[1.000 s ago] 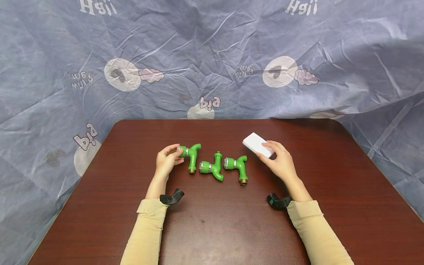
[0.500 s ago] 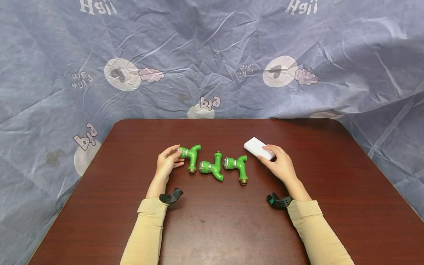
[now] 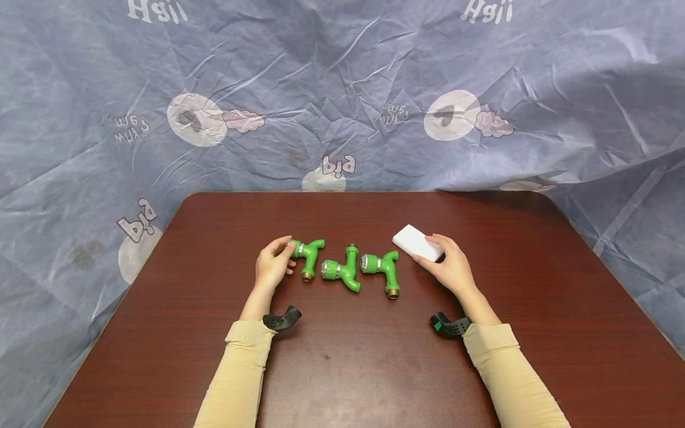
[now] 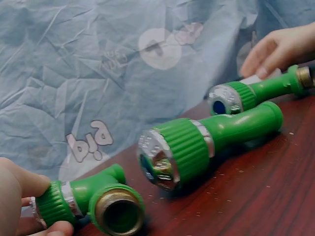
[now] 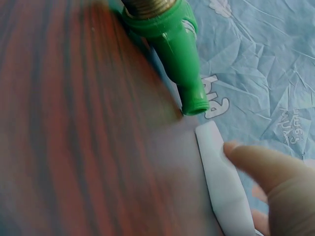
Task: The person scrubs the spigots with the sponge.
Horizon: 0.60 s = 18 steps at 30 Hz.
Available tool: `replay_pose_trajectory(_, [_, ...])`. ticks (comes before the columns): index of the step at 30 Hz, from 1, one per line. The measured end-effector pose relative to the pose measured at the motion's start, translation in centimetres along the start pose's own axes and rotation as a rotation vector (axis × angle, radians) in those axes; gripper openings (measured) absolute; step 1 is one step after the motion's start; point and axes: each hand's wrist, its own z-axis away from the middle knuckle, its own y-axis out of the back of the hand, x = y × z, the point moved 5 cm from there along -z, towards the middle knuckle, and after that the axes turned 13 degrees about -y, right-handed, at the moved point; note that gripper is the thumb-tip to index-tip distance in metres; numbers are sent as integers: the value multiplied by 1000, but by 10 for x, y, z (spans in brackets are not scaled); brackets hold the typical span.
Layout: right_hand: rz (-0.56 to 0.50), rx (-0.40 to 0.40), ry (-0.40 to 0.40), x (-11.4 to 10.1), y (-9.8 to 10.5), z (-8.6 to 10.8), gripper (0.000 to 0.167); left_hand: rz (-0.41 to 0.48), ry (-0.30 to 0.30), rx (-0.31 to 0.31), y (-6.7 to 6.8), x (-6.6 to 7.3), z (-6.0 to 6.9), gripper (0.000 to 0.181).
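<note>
Three green taps with ribbed knobs and brass threaded ends lie in a row on the table. My left hand (image 3: 272, 266) pinches the knob of the leftmost tap (image 3: 310, 254) between thumb and fingers; its brass opening faces the left wrist camera (image 4: 118, 209). The middle tap (image 3: 349, 272) lies turned the other way, spout towards me. Beside it is the rightmost tap (image 3: 390, 273). Further right, my right hand (image 3: 453, 264) grips a plain white flat block (image 3: 414, 241) by its right end. The block sits low at the tabletop; whether it touches is unclear.
The dark red-brown table (image 3: 332, 362) has rounded far corners. Behind it hangs a creased blue-grey printed cloth (image 3: 299, 77). A black band (image 3: 282, 320) is on the left wrist and another black band (image 3: 451, 325) on the right.
The white block has come down slightly towards the table, with the right hand still gripping it. The left hand and its tap have shifted a little nearer to me. The other two taps stay put.
</note>
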Motion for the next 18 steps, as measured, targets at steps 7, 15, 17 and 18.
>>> replay_pose_trajectory(7, [2,-45,-86,-1,-5,-4,66,-297,-88,82,4,6,1,42])
replay_pose_trajectory(15, [89,-96,-52,-14,-1,-1,66,-549,-214,21,11,19,2,39])
replay_pose_trajectory(17, [118,-106,-13,-18,0,1,66,-582,-258,-10,11,24,3,41])
replay_pose_trajectory(18, [135,-109,7,-21,0,2,66,-600,-289,-27,11,27,4,42])
